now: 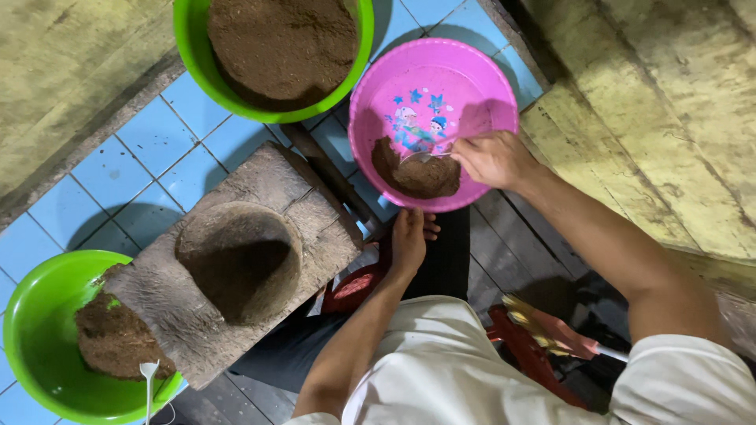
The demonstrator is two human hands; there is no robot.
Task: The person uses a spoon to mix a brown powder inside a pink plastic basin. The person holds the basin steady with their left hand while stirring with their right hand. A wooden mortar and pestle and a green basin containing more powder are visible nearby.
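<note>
Right hand (492,157) at abt 1 o'clock, fingers pinched round a spoon (425,156), metal by the look, bowl end down in the brown powder (417,175). That powder sits heaped at the 6 o'clock side of the pink basin (472,79), which has a small cartoon print in the middle. Left hand (408,240) just below the basin, abt 6 o'clock off its rim, fingers curled loose; thumb side looks to touch the rim, can't tell if it grips anything.

At 12 o'clock, a green bowl (193,47) full of the same brown stuff, just beside the pink one. Centre-left: a wooden block w/ a round hollow (240,260), empty and dark inside, lying tilted over the blue floor tiles (118,169). At 8 o'clock, 2nd green bowl (31,330), a brown clump in it, block's corner overlapping its rim. White cable end dangles at 7 o'clock. Red stool (354,290) under the left forearm; small broom (543,324) at 4 o'clock by the person's white shirt.
</note>
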